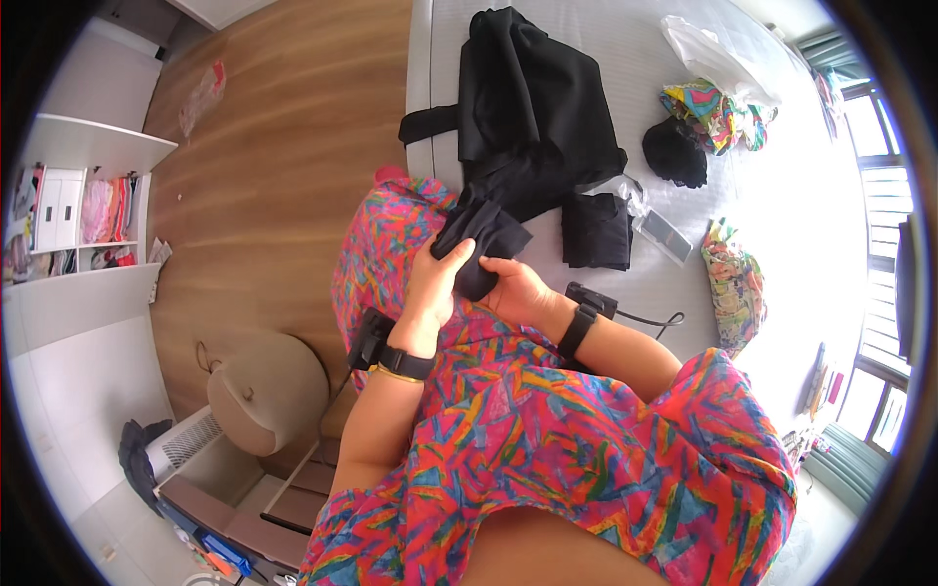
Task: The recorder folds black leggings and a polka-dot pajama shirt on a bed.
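Both hands grip a bunched black cloth garment [485, 227] in front of the patterned dress on my lap. My left hand [434, 282] holds its left side, thumb on top. My right hand [519, 289] pinches the lower right edge, thumb pointing left. Some of the fingers are hidden under the fabric. Just beyond lies a larger black garment [538, 88] with a strap-like end [429, 124], spread on the bed [586, 26]; dark cloth between the two overlaps, so I cannot tell where one ends. To the right of my hands sits a folded black garment [597, 233].
Beside the folded garment lies a tag in clear plastic [663, 236]. Farther right are a black lacy item [674, 152], a multicoloured cloth bundle [707, 113], a white plastic bag [714, 55] and a rolled patterned bundle [735, 289]. A beige stool [271, 388] stands on the wooden floor [293, 146].
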Demonstrator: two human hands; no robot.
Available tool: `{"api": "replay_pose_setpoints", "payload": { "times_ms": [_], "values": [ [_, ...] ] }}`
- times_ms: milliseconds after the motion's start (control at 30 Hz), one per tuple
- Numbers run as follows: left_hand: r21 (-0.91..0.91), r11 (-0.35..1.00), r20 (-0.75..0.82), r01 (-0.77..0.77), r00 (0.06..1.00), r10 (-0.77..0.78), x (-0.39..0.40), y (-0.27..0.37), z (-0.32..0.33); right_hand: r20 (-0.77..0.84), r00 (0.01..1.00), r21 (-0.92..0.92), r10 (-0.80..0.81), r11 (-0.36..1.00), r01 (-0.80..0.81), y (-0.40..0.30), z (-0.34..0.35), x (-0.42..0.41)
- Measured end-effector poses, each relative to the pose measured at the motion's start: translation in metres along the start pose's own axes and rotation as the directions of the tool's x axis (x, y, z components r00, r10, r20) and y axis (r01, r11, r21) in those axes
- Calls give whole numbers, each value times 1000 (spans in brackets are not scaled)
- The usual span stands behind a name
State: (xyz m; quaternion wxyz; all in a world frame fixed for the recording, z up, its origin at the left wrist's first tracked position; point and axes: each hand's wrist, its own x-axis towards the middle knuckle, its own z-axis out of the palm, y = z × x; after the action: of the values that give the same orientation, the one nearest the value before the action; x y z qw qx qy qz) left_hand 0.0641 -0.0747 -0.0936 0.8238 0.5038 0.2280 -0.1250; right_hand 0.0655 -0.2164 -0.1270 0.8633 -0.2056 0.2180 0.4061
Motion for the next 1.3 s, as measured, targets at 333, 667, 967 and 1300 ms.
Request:
{"api": "replay_pose_setpoints", "payload": {
  "times_ms": [333,667,967,1300],
  "values": [
    [-433,894,49,117,993,-106,-42,16,-17,497,791,-809,-357,-522,272,-25,21,-46],
    [-325,944,-5,56,998,-61,-50,4,-35,207,900,-922,-383,231,310,-24,-5,-1],
    [-341,936,-5,89,995,-97,-62,-3,-51,252,872,-809,-419,403,428,-20,8,16],
    [-446,894,94,35,996,8,-57,10,-26,696,648,-701,-311,-491,517,3,20,-5]
  ]
}}
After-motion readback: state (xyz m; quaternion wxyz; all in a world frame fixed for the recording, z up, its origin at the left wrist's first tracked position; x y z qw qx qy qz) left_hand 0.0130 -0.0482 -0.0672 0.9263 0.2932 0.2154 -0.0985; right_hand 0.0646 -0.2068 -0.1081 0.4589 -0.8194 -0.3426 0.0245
